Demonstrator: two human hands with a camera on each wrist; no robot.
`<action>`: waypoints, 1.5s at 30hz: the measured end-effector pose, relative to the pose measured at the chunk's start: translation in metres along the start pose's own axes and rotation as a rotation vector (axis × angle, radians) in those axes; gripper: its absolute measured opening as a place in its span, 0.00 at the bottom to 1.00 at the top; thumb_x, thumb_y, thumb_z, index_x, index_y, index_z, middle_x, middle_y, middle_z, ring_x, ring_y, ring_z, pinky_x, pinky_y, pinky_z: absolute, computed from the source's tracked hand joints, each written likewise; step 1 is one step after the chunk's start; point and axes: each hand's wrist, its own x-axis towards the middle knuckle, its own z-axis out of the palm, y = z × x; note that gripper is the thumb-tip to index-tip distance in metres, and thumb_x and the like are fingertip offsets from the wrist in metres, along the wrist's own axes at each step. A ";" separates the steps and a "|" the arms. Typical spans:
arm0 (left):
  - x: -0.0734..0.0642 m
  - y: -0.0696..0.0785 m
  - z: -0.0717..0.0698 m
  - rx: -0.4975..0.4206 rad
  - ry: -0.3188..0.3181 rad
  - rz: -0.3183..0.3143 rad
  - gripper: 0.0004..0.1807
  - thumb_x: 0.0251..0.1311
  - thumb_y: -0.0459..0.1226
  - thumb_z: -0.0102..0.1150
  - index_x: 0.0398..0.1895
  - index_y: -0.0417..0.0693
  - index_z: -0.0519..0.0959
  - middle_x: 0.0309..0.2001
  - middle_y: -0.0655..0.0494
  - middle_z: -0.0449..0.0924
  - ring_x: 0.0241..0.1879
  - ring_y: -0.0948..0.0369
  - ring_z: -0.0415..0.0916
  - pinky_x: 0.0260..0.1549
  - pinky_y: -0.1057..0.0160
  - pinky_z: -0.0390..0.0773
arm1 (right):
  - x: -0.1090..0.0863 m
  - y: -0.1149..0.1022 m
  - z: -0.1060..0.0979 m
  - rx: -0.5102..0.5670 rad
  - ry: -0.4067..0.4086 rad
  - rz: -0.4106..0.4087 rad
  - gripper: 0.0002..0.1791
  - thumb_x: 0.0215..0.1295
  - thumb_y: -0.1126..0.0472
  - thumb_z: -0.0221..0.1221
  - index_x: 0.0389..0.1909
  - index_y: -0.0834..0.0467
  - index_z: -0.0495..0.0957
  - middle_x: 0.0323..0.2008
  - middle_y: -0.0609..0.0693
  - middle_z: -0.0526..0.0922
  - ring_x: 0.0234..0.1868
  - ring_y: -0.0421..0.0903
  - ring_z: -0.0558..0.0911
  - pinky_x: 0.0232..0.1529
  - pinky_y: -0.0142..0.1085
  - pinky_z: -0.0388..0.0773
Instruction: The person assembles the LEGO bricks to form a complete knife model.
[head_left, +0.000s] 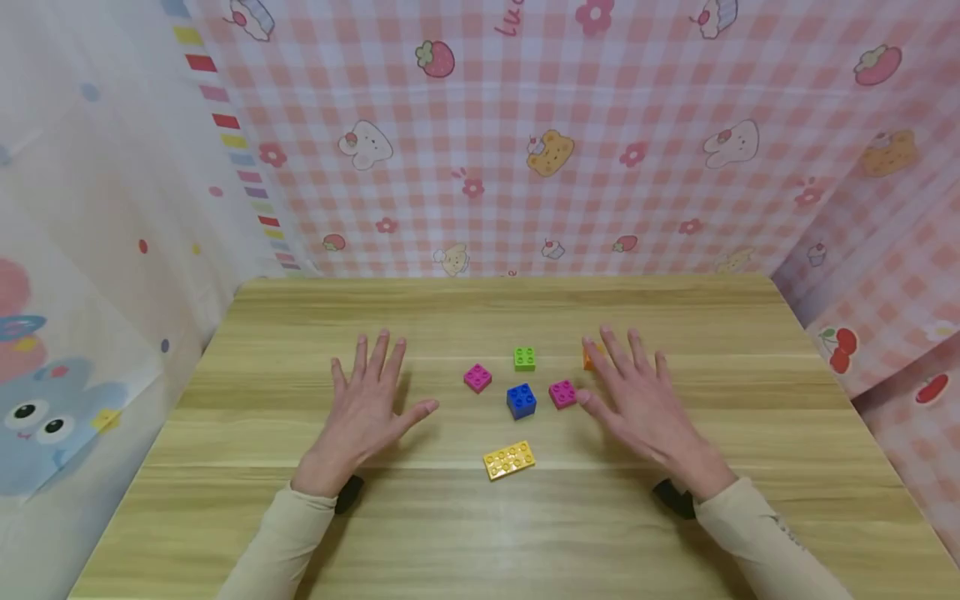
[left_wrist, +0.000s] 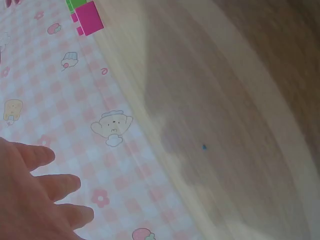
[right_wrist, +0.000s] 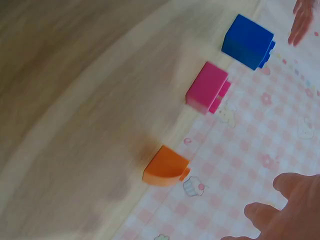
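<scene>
Nearest, in the lower middle of the head view, the yellow brick [head_left: 509,461] lies on the surface [head_left: 420,533]; its long sides should suit a pinch. Farther, at centre-left and centre-right, the left hand [head_left: 363,414] and right hand [head_left: 643,414] are spread, holding nothing. Between them are the blue block [head_left: 521,402], right pink block [head_left: 562,394], left pink block [head_left: 477,378], then the green block [head_left: 524,359]. The orange block [right_wrist: 165,167], partly behind the right fingers, asks for careful clearance.

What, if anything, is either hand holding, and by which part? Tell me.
Nothing is held: the left hand and the right hand both have their fingers spread.
</scene>
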 end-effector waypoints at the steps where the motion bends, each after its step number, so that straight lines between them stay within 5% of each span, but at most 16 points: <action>1: 0.000 0.000 0.000 -0.006 0.006 0.004 0.58 0.64 0.69 0.55 0.84 0.42 0.48 0.83 0.38 0.40 0.80 0.35 0.33 0.68 0.20 0.35 | 0.000 -0.002 0.000 0.006 0.001 -0.007 0.43 0.79 0.34 0.44 0.84 0.53 0.48 0.83 0.59 0.42 0.81 0.66 0.37 0.73 0.74 0.37; 10: -0.005 0.006 -0.001 -0.104 0.039 0.027 0.53 0.66 0.64 0.58 0.82 0.41 0.53 0.81 0.40 0.51 0.80 0.39 0.42 0.71 0.23 0.41 | -0.001 -0.023 0.004 0.059 0.027 -0.098 0.42 0.78 0.38 0.50 0.83 0.54 0.52 0.83 0.56 0.47 0.82 0.63 0.43 0.74 0.71 0.45; 26: -0.007 0.022 -0.003 -0.241 0.091 0.095 0.42 0.67 0.55 0.64 0.77 0.41 0.65 0.74 0.41 0.68 0.74 0.42 0.63 0.74 0.34 0.55 | -0.012 -0.061 0.008 0.306 -0.009 -0.281 0.40 0.73 0.40 0.61 0.79 0.52 0.63 0.80 0.51 0.59 0.80 0.56 0.58 0.74 0.62 0.61; 35: -0.011 0.027 -0.002 -0.289 0.093 0.098 0.40 0.68 0.54 0.64 0.75 0.41 0.67 0.72 0.41 0.70 0.71 0.42 0.67 0.73 0.37 0.59 | -0.009 -0.070 0.011 0.430 -0.240 -0.307 0.39 0.69 0.40 0.66 0.77 0.47 0.68 0.77 0.41 0.65 0.77 0.48 0.64 0.72 0.58 0.66; 45: -0.015 0.030 0.000 -0.274 0.107 0.148 0.38 0.67 0.52 0.65 0.74 0.42 0.69 0.71 0.41 0.72 0.70 0.43 0.69 0.71 0.39 0.65 | 0.005 -0.071 0.020 0.352 -0.362 -0.397 0.32 0.69 0.47 0.68 0.71 0.52 0.75 0.70 0.45 0.76 0.70 0.46 0.73 0.69 0.47 0.73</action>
